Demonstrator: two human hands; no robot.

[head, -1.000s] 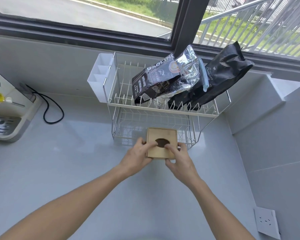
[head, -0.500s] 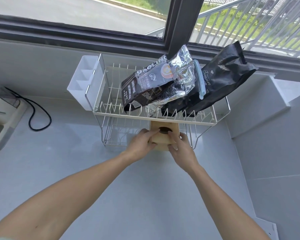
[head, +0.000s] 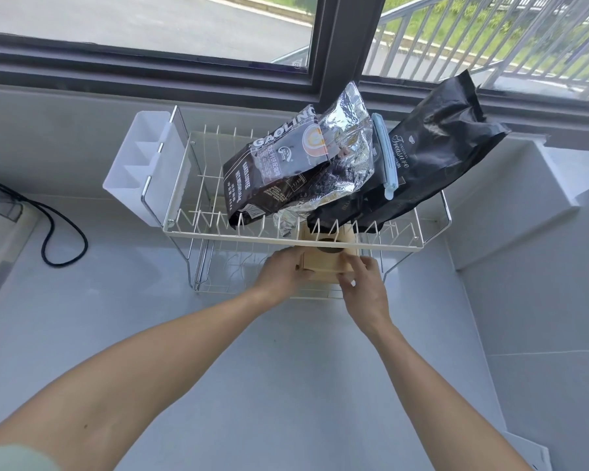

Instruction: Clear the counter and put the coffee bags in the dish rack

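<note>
Both hands meet at the centre of the view on a small wooden box (head: 323, 266) with a dark oval hole in its top; the left hand (head: 283, 271) has its fingers curled round the box's left side, the right hand (head: 363, 290) has thumb and fingers pressed to its right front corner; both are closed on it. The box sits at the lower tier of the dish rack (head: 402, 245), its far half under the upper shelf and seen only through the wires.

At 12 o'clock from the box, on the upper shelf, lie the coffee bags, tilted and leaning on one another: a printed dark bag (head: 279, 171) at 11 o'clock, a crumpled foil bag (head: 347, 147) overlapping it, and a matt black bag (head: 439, 158) at 1 o'clock with a pale blue clip (head: 385, 158) beside it; a further dark bag under these is mostly hidden. The front row of shelf prongs stands between the bags and the hands.

A white cutlery holder (head: 140, 171) hangs on the rack's left end at 10 o'clock; a black cable (head: 65, 239) loops on the counter (head: 150, 334) at 9 o'clock, running to an appliance cut off by the left edge; the window frame (head: 344, 49) runs across at 12 o'clock; a white object at 5 o'clock is cropped and unclear.
</note>
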